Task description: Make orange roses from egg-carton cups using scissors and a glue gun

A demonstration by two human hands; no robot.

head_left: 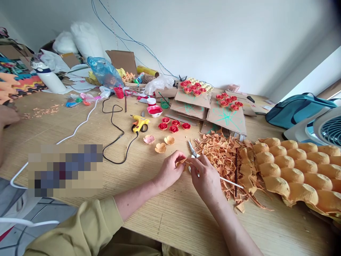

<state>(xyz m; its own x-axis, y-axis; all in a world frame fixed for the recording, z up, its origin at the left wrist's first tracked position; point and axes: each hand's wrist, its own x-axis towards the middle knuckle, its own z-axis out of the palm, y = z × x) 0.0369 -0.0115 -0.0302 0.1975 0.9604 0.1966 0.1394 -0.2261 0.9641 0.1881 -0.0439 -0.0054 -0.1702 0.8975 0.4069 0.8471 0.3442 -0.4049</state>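
Observation:
My left hand (170, 170) pinches a small orange piece of egg-carton cardboard (183, 162) over the wooden table (170, 213). My right hand (206, 176) is closed on a pair of scissors (192, 150), whose silver blades point up and to the left, right at the cardboard piece. The two hands touch at the fingertips. Just behind them lie three cut cardboard flower cups (160, 147), unpainted or pale pink. Farther back sit several red painted roses (173, 126).
A heap of orange cardboard scraps (223, 156) and an egg tray (295, 170) lie to the right. A yellow glue gun (140, 123) with a black cord, a dish of red paint (155, 111), cardboard sheets with red roses (226, 115), a fan (329, 129) and another person's hand (7, 115) are around.

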